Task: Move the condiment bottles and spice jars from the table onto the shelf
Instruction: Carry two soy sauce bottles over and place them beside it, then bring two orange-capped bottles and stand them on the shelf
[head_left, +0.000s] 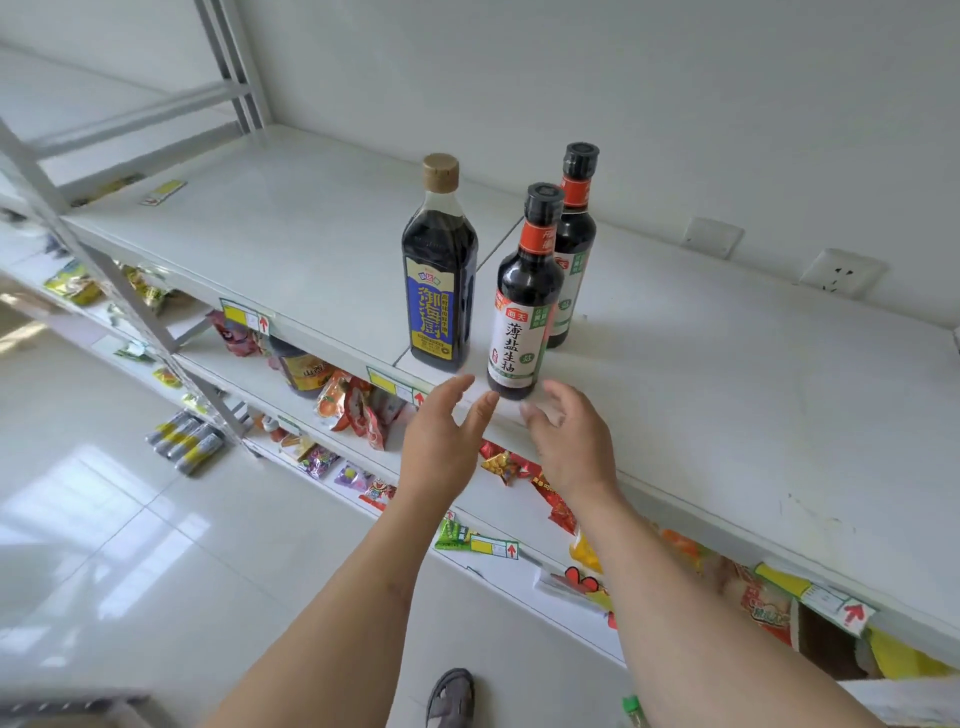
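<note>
3 bottles (524, 306) stand on the shelf (291, 244) just beyond both hands; left hand (441, 441) and right hand (569, 441) hover apart, empty, fingers relaxed. Table out of view, remainder unknown.

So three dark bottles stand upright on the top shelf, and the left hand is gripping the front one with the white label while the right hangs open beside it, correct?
Not quite. The head view shows the left hand open too, fingers straight just short of the white-label bottle, gripping nothing. The rest holds: three bottles upright on the top shelf, right hand open beside it.
</note>
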